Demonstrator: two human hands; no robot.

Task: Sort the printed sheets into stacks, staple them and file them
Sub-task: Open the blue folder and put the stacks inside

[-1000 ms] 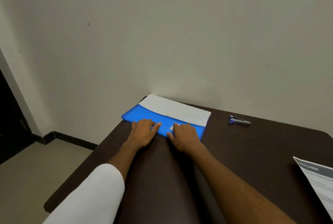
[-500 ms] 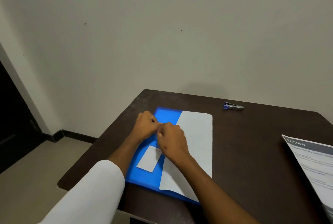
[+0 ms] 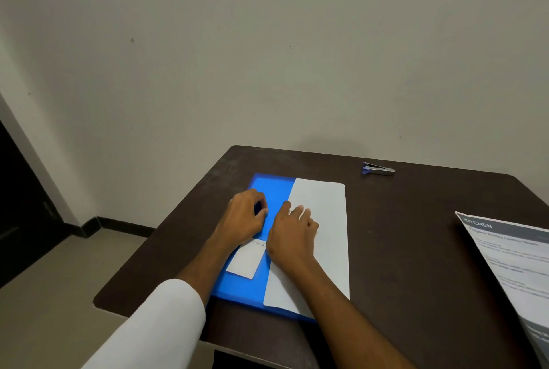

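Hands at the blue folder [image 3: 276,190], filing under way at a dark table [image 3: 416,249].

My left hand [image 3: 242,218], fingers curled, appears to pinch the folder's cover near its middle; exactly what the fingertips grasp I cannot tell. My right hand [image 3: 292,235] lies relaxed on the white sheet [image 3: 323,211] covering the folder's right half, likely to keep it from sliding. A small label [image 3: 246,261] sits on the folder's blue left half. Beyond the folder's far right corner lies the stapler [image 3: 378,168]; well right of the folder, printed sheets [image 3: 511,261] headed "KITCHEN" await filing.
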